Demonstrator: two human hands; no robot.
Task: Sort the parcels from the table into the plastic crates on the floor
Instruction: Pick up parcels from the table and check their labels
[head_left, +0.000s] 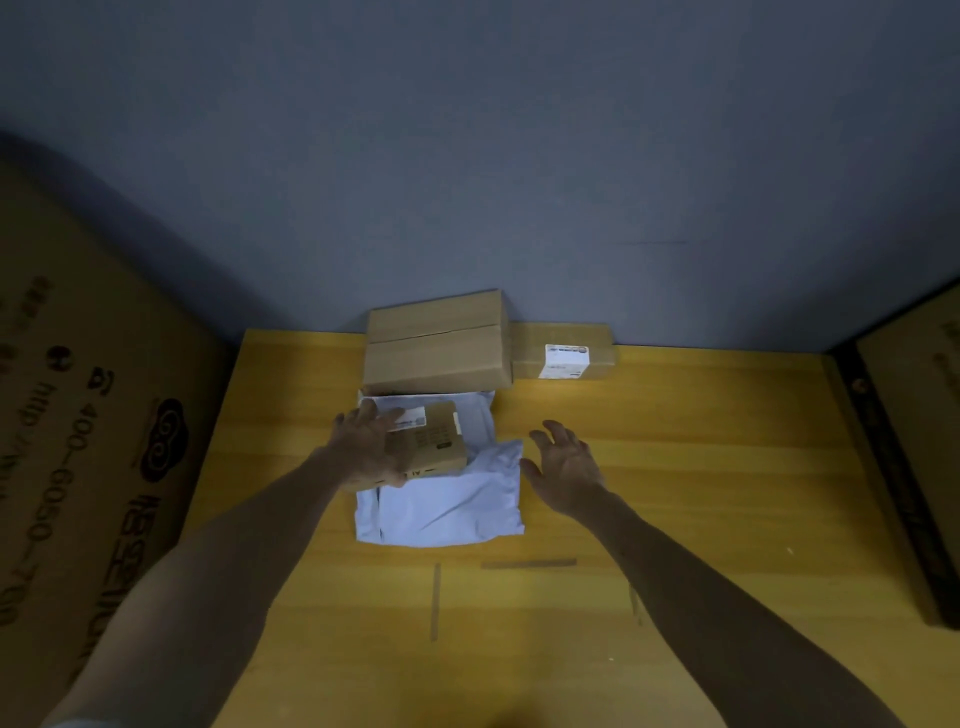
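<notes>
Hands: left hand (366, 453) grips small box (434, 441); right hand (565, 467) splayed.

Parcel storeroom — labelled carton (563, 351), mailer bag (447, 512) on yellow table (701, 467), grey wall (519, 156).

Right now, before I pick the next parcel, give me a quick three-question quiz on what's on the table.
1. True or false: the right hand holds a parcel.
2. The small box that the left hand grips lies on: A a crate; B the white mailer bags; C the large box.
3. How many cardboard boxes are on the table?
Key: 1 false; 2 B; 3 three.
</notes>
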